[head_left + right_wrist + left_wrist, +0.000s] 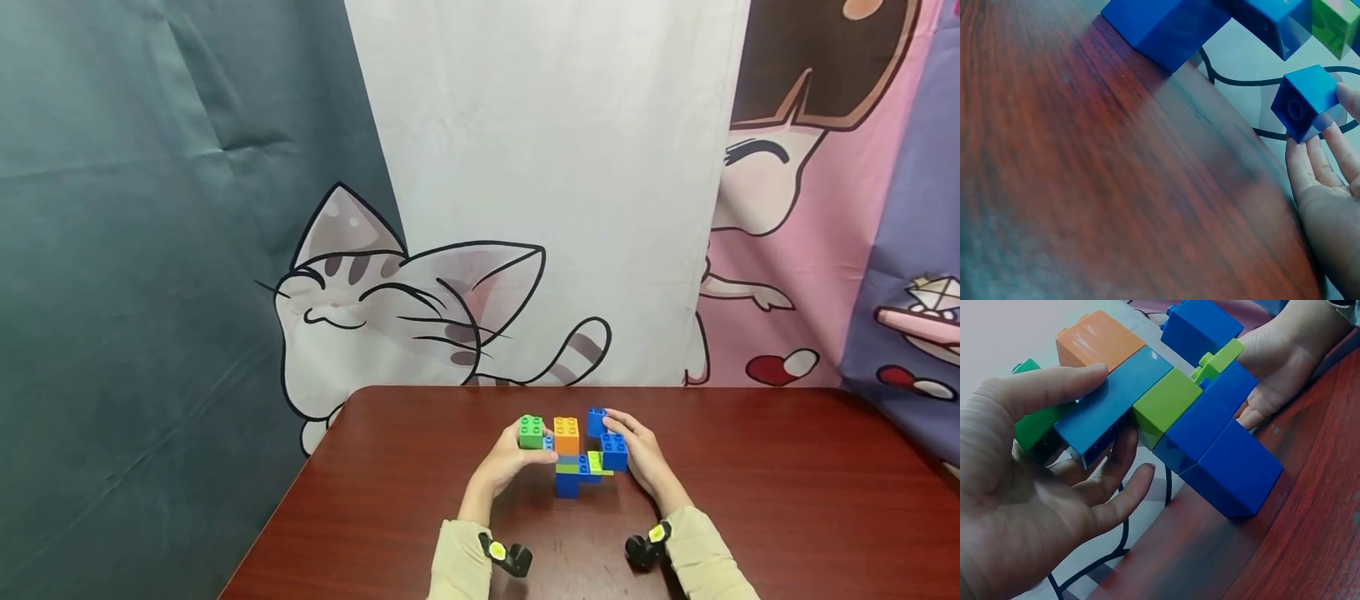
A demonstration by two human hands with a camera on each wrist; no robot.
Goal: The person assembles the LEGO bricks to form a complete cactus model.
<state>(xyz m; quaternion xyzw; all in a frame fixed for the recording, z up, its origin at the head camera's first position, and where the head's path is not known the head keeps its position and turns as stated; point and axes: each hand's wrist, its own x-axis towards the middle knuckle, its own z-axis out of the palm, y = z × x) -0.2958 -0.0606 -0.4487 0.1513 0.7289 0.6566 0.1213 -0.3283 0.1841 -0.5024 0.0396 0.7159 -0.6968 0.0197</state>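
Observation:
My left hand (501,465) grips a structure of stacked toy building blocks at its left end. In the left wrist view the thumb lies along a long blue block (1116,387), with fingers curled beneath it. A green block (531,432) and an orange block (566,435) top the structure's left part. Its right part has a lime block (1168,403), a raised blue block (613,452) and a low blue block (567,486). My right hand (648,460) pinches a separate small blue block (1307,103) between thumb and fingertips, behind the structure's right end.
The brown wooden table (375,517) extends under both hands. Black cameras sit on both wrists, and a dark cable runs by the right forearm. A cloth backdrop (555,167) with a cartoon cat hangs behind the table's far edge.

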